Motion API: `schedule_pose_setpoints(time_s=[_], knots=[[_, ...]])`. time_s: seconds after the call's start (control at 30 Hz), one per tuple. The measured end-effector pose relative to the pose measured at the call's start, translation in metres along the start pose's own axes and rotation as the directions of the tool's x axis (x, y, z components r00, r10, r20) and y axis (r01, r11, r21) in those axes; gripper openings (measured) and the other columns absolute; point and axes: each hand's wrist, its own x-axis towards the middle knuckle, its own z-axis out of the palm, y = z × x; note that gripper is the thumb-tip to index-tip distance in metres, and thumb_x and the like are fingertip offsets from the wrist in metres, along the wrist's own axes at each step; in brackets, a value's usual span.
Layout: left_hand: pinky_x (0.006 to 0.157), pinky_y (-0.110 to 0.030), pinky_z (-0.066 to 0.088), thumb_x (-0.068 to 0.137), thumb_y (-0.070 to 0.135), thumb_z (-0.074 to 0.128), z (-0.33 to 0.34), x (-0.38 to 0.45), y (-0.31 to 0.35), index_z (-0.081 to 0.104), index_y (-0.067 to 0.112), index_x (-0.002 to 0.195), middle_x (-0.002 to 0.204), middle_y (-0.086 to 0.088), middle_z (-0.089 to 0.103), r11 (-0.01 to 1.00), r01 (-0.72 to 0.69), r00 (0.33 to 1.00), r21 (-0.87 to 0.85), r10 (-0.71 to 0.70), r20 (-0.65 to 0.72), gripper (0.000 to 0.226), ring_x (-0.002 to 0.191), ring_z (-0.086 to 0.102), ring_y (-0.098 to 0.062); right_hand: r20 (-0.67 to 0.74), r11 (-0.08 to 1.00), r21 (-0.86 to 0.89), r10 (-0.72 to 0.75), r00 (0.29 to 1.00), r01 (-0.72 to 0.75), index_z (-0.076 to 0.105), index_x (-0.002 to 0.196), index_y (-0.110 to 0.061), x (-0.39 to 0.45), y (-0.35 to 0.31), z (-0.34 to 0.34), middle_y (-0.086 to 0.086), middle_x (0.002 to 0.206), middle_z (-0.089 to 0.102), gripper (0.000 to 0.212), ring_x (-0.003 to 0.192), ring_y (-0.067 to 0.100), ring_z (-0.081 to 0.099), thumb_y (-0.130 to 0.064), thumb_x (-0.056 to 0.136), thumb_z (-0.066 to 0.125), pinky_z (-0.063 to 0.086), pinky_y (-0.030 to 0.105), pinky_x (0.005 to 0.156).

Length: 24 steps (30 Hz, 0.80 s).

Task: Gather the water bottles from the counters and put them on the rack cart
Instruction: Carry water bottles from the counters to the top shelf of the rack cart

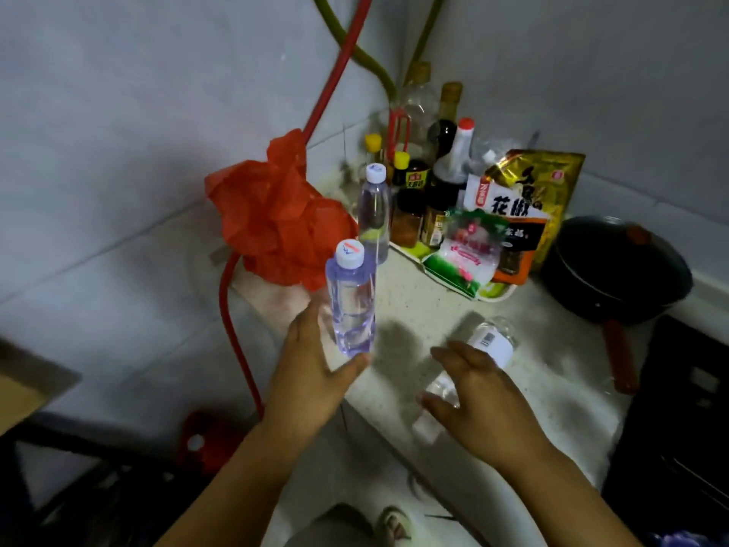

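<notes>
My left hand (311,369) grips a clear water bottle (350,300) with a white cap, held upright above the left end of the pale counter (552,380). A second water bottle (374,211) stands upright on the counter behind it. A third bottle (491,343) with a white label lies on its side on the counter. My right hand (481,400) hovers over this lying bottle with fingers spread, covering its lower part, and is not closed on it. The rack cart is not in view.
A red plastic bag (276,223) hangs on a red hose at the counter's left end. Sauce bottles (445,167) and spice packets (513,215) crowd the back corner. A dark pan (615,270) with a red handle sits right, beside a black stove (678,408).
</notes>
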Motion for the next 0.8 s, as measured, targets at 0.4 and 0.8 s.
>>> schedule_pose_setpoints(time_s=[0.4,0.8], knots=[[0.077,-0.007,0.043,0.058,0.027,0.085,0.011,0.118,0.012,0.048,0.017,0.121,0.113,0.003,0.06,0.985,-0.1,0.995,-0.143,0.097,-0.03,0.074,0.1,0.057,-0.013,-0.222,0.985,0.164,0.089,0.971,-0.052,0.039,0.137,-0.023,0.118,-0.021,-0.038,0.0,0.142,0.045,0.059,0.128,0.018,0.042,-0.043,0.084,0.058,0.036,0.026,0.102],[0.067,-0.003,0.046,0.051,0.029,0.086,-0.038,0.18,0.028,0.046,0.038,0.094,0.088,0.024,0.06,0.963,-0.183,0.982,-0.198,0.188,0.006,0.059,0.092,0.057,0.01,-0.317,0.89,0.457,0.153,0.936,0.009,0.041,0.131,-0.015,0.278,-0.047,-0.048,0.008,0.128,0.057,0.074,0.115,0.027,0.055,-0.029,0.068,0.077,0.048,0.039,0.092]])
